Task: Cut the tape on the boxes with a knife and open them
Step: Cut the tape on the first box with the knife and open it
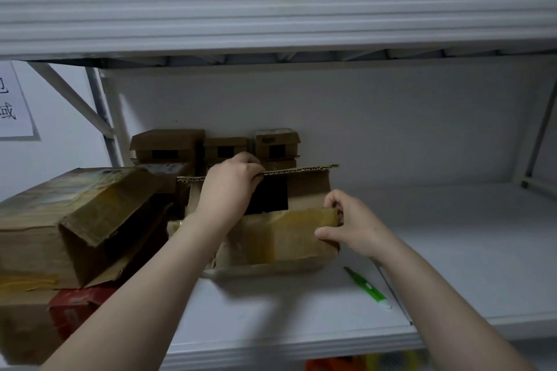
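Corrugated cardboard box [307, 190], glossy yellowed tape [289, 232]; matt white metal shelf [452, 250]; green plastic knife [366, 288].

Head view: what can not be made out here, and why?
All in the head view:
Inside of the open box: dark, partly behind the left hand.
Green knife: too small to tell whether the blade is out.
Wall sign: cut off by the left edge.
Things under the shelf: blurred, cut by the bottom edge.

Two hands [229, 190] [354, 227], one green knife [366, 288], three small back boxes [167, 144] [224, 149] [277, 143], two larger open boxes [280, 238] [45, 220], one red box [78, 307].
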